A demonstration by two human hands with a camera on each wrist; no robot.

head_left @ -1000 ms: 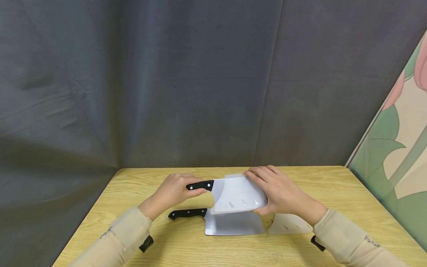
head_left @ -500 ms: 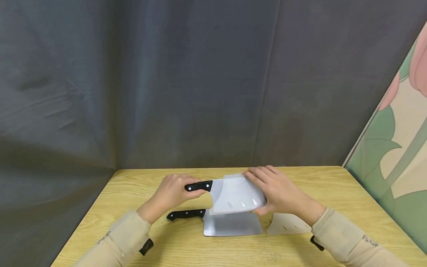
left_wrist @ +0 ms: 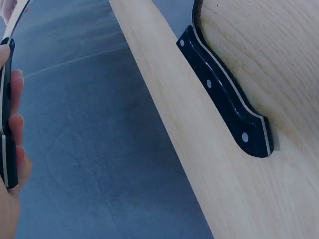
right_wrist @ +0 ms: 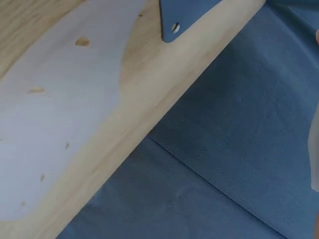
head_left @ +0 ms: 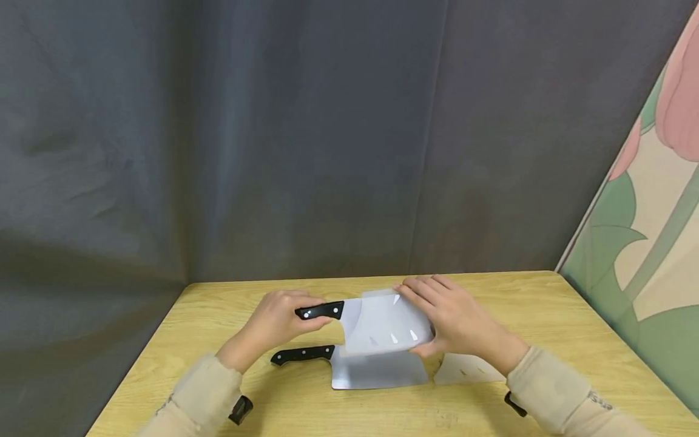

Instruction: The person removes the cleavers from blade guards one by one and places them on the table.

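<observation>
1. Left of centre in the head view, the left hand (head_left: pixel 278 318) curls round the black handle (head_left: pixel 320 311) of a raised cleaver (head_left: pixel 349 315), holding it clear of the table (head_left: pixel 546 315). In the left wrist view the fingers (left_wrist: pixel 15 124) show at the left edge, lying along that handle.
2. At centre, a translucent sheath (head_left: pixel 384 325) covers most of the raised blade; only a strip of steel near the handle shows. Judging by that, the sheath is almost fully on, and a last push may be left.
3. Just below it, a second cleaver (head_left: pixel 377 371) lies flat on the table, its handle (head_left: pixel 303 354) pointing left and its blade bare. This one looks untouched.
4. Right of centre, the right hand (head_left: pixel 455 321) grips the sheath's far end, fingers over the top and thumb underneath.
5. Lower right of the hands, a spare sheath (head_left: pixel 466 370) lies flat on the table beside the bare blade, not touching either hand. It seems to be waiting for the second cleaver, so about half the work looks left.
</observation>
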